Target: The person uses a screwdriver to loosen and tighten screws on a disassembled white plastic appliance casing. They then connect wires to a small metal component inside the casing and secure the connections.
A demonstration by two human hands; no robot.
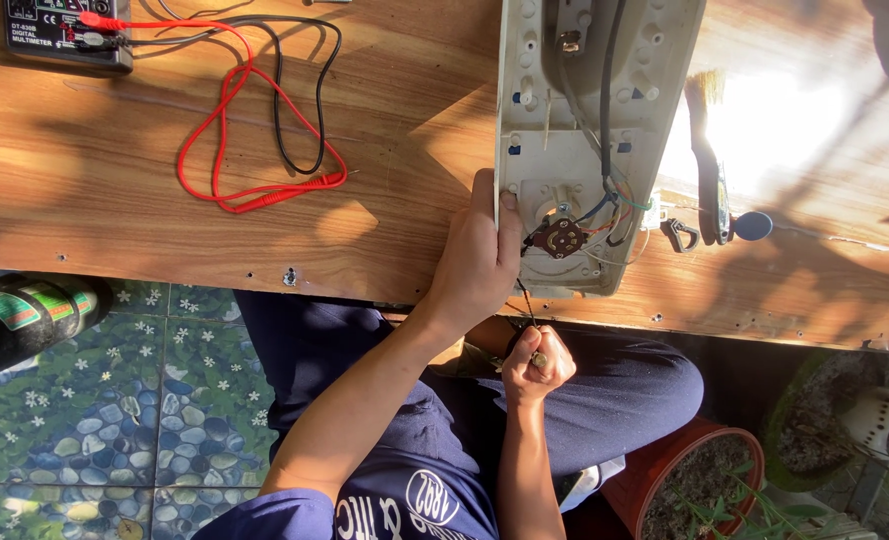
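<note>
Head view: the left hand point(477, 262) lies on the near edge of a pale plastic casing point(555, 165) that rests open side up on the wooden bench point(115, 160). Its grip is pressed against the casing's side wall, thumb up along the rim, fingers wrapped round the edge. Just beside that grip, inside the casing, sits a small dark round switch part point(559, 238) with thin coloured wires point(615, 205) fanning out of it, and a black cable point(610, 80) runs up the casing away from the hand.

The right hand point(537, 367) hangs below the bench edge, over the lap, curled tight into a fist on the handle of a slim tool point(528, 318) whose thin shaft points up toward the switch part. Whether the tip touches it I cannot tell.

Far to the side of the left grip, a black meter point(68, 32) with a pale label on its face lies on the bench, its red lead point(227, 130) and black lead point(300, 95) looped loosely. Beyond the casing, away from both grips, lies a small brush point(706, 140) with a dark handle. Near the right elbow stands a red-brown pot of soil point(687, 480). A dark green cylinder point(25, 315) with a striped coloured label lies on the flowered tile floor.
</note>
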